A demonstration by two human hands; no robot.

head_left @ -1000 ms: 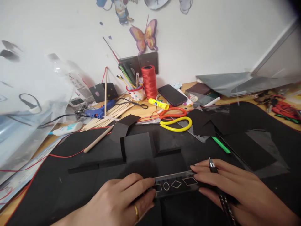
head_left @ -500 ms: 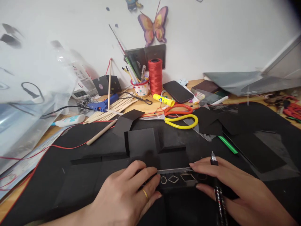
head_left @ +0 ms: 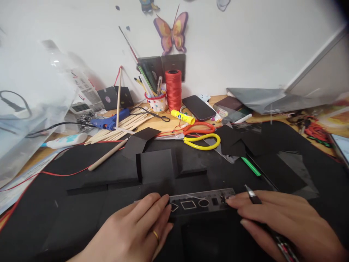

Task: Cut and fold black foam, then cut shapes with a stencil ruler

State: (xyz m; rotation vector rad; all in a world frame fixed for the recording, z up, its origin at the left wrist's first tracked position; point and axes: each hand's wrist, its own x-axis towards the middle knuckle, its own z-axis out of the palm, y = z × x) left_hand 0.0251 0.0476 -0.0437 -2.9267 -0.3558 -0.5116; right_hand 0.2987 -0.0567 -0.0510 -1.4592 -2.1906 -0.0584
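Note:
A clear stencil ruler with cut-out shapes lies across black paper near the front of the desk. My left hand has its fingers together on the ruler's left part, covering that end. My right hand holds a black pen between its fingers, tip pointing up and left. The right index fingertip touches the ruler's right end, beside a star-shaped cut-out. Behind the ruler stands a folded black paper piece.
Scissors with red and yellow handles, a yellow glue stick, a red thread spool, a phone, wooden sticks, a blue glue gun and a green strip lie beyond the hands.
The view has turned slightly right. More of the ruler's right part now shows between my hands, and my right hand sits farther from my left, with the pen tilted more.

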